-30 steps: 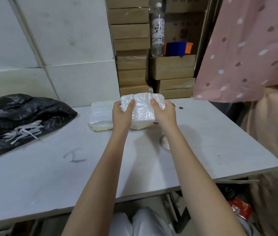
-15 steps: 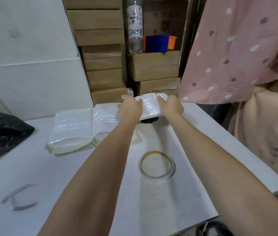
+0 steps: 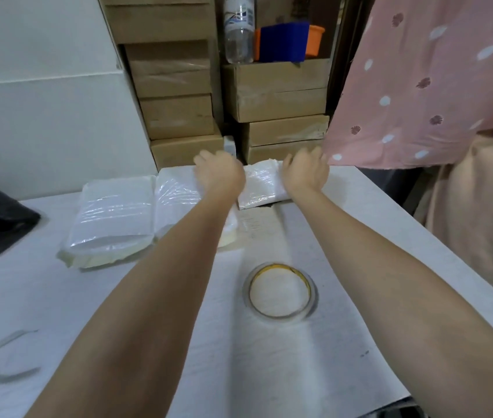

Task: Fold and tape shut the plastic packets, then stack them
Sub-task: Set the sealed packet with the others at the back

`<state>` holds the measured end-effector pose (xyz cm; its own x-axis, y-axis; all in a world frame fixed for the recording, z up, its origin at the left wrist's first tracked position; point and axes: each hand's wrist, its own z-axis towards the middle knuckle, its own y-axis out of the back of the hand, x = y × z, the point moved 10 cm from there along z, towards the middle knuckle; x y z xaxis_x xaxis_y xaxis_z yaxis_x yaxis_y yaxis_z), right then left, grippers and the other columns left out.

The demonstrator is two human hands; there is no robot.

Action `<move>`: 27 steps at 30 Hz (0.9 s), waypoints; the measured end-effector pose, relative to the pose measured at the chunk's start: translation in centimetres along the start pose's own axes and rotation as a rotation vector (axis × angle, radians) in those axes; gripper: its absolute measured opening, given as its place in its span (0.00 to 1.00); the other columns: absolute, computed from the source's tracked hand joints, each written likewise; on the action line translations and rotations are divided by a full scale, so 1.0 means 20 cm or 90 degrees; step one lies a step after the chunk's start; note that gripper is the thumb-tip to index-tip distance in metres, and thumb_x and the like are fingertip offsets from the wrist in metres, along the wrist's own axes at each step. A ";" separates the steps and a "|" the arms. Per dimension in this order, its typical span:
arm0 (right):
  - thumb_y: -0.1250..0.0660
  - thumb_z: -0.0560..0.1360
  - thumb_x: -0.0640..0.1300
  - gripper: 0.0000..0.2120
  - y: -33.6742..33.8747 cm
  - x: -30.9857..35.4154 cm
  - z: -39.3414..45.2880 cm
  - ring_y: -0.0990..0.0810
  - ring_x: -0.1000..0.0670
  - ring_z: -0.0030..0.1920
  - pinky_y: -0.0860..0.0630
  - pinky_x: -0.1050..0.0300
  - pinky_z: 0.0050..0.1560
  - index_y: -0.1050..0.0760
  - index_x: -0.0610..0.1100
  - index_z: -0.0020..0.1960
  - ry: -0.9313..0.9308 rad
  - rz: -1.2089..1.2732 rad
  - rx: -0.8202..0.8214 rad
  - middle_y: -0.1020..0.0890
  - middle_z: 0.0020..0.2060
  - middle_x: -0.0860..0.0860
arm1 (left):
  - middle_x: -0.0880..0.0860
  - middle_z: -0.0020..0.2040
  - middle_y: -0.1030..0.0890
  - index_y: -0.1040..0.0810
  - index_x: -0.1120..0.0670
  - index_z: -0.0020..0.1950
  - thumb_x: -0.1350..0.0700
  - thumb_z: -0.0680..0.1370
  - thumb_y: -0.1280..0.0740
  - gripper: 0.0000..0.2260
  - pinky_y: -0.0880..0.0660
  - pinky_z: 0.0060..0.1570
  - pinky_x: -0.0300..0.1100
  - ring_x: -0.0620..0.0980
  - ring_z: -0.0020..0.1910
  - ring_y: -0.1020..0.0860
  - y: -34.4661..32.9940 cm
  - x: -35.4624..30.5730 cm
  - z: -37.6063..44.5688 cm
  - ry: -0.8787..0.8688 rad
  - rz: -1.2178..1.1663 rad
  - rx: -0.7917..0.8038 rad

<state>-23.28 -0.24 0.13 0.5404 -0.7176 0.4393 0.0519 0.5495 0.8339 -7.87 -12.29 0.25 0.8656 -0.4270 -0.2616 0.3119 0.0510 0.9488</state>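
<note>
1. Fingers of both hands reach over the far edge of the white, crinkled plastic-wrapped packet (image 3: 261,184), so only the knuckles and backs show; whether they curl round that edge or just press on it, I cannot tell.
2. Left hand (image 3: 220,173) sits on the packet's left end and right hand (image 3: 306,171) on its right end, with the wrapped face bare between them.
3. That packet lies at the far edge of the white table (image 3: 344,236), well beyond the clear tape roll with a yellow core (image 3: 281,292), which lies flat on the table between the forearms.
4. Left of the held packet, beyond and to the left of the tape roll, two more white plastic-wrapped packets (image 3: 118,215) lie side by side, the nearer edges showing pale cream layers beneath.
5. Handling, as a judgement: the packet looks light and soft, a pad of thin sheets in loose film, so it likely bends if lifted by one end.
6. The glossy film looks slippery, and it wrinkles; a pinch on film alone would probably slide or stretch it.
7. Best hold seems to be both short ends together, thumbs under and fingers over, squeezing the contents rather than the wrap.
8. Stacking calls for squaring its edges with the packet below, since slick film could let it creep sideways.
</note>
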 end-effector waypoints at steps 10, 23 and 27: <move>0.45 0.80 0.45 0.15 -0.24 0.65 -0.32 0.25 0.43 0.59 0.33 0.57 0.46 0.28 0.40 0.62 0.170 -0.046 0.349 0.23 0.57 0.45 | 0.56 0.58 0.23 0.25 0.59 0.58 0.61 0.76 0.42 0.13 0.30 0.51 0.45 0.58 0.58 0.24 0.14 0.57 0.01 0.113 0.035 0.127; 0.58 0.81 0.56 0.30 -0.20 0.66 -0.42 0.25 0.42 0.59 0.32 0.53 0.52 0.25 0.39 0.60 0.047 0.086 0.273 0.22 0.58 0.43 | 0.62 0.63 0.26 0.31 0.65 0.64 0.48 0.83 0.50 0.22 0.33 0.59 0.47 0.60 0.63 0.28 0.15 0.59 -0.08 0.134 -0.320 0.070; 0.48 0.78 0.57 0.28 -0.09 0.58 -0.45 0.26 0.42 0.58 0.31 0.52 0.53 0.39 0.40 0.71 -0.052 0.343 0.271 0.24 0.58 0.46 | 0.62 0.61 0.24 0.31 0.66 0.63 0.45 0.81 0.46 0.25 0.31 0.51 0.46 0.61 0.59 0.26 0.27 0.63 -0.17 0.132 -0.409 0.021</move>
<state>-9.49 -5.69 0.65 0.3327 -0.4306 0.8390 -0.5490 0.6349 0.5435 6.08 -14.43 1.48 0.5709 -0.1806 -0.8009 0.7802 -0.1845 0.5978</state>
